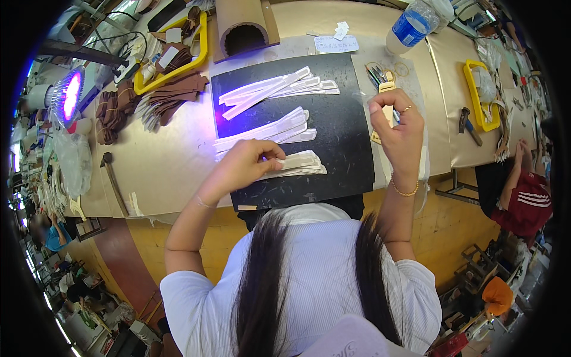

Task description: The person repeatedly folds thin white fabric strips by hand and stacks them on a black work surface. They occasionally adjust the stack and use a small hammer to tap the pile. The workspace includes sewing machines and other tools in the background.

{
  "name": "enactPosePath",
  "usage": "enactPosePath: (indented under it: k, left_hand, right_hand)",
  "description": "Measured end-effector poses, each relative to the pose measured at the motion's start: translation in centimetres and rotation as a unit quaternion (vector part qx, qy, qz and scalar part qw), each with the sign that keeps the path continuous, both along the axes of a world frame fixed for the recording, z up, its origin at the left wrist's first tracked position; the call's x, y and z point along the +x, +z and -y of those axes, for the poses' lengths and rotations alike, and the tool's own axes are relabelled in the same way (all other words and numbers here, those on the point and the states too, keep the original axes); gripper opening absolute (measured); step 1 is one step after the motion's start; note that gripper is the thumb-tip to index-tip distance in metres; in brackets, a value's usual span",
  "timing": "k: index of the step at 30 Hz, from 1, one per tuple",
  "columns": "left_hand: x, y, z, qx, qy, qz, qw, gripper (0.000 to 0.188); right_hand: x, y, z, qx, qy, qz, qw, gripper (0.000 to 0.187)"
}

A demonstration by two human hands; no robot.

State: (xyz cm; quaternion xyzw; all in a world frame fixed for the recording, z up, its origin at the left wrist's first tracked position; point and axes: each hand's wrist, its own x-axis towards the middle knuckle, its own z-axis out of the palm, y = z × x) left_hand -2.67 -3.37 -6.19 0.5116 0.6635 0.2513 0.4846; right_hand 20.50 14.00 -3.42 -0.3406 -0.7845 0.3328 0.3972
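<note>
1. Closest to the body, the nearest strips [306, 162], pale and narrow, are lying in a small fanned pile toward the front edge of the black mat [342, 137], which is resting on the worktop [160, 184]
2. The left hand [245, 162] is coming over that pile from its left side; its grip is forming a tight pinch on the pile, though how many strips it is taking in I cannot tell
3. From this grip the strips' free ends are pointing right, their long axis running roughly side to side and slightly away from the body; the left hand is sitting far nearer them than the right
4. Just beyond, the middle strips [284, 126] are lying along much the same line
5. The right hand [402, 124] is hovering past the mat's right edge, well apart from the nearest strips; its fingers are curling toward the thumb, and I cannot tell whether its grip is holding anything
6. Farther out, the far strips [267, 90] are crossing one another
7. Past the mat, a brown tube [242, 18] is lying between a yellow tray [204, 44] and a bottle [405, 35]
</note>
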Motion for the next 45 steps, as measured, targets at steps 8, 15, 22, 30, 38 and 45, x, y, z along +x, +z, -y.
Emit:
enactPosePath:
  k: [8, 15, 22, 30, 38, 45]
  left_hand:
    - [0.5, 0.8, -0.7, 0.108, 0.021, -0.262, 0.959, 0.019]
    - [-3.1, -4.0, -8.9, 0.253, 0.125, -0.289, 0.915, 0.025]
    - [-3.6, -4.9, -10.5, 0.176, 0.085, -0.241, 0.951, 0.025]
    - [-3.2, -4.0, -10.9, 0.101, 0.14, -0.174, 0.969, 0.025]
    - [-2.1, -1.8, -10.3, 0.108, 0.159, 0.023, 0.981, 0.022]
    - [0.3, 3.1, -8.5, 0.087, 0.136, 0.108, 0.981, 0.024]
  right_hand:
    - [-1.1, 0.3, 0.7, 0.011, 0.018, 0.029, 0.999, 0.008]
    - [-1.2, 0.3, 0.8, 0.027, 0.031, 0.035, 0.999, 0.007]
    - [-1.1, -0.2, 0.5, 0.022, 0.024, 0.048, 0.998, 0.008]
    - [-2.6, -0.1, 0.6, 0.096, 0.002, 0.073, 0.993, 0.008]
    - [-3.6, -0.4, 0.7, 0.166, -0.034, 0.093, 0.981, 0.01]
    - [-5.9, -0.9, 2.4, 0.228, -0.017, 0.084, 0.97, 0.012]
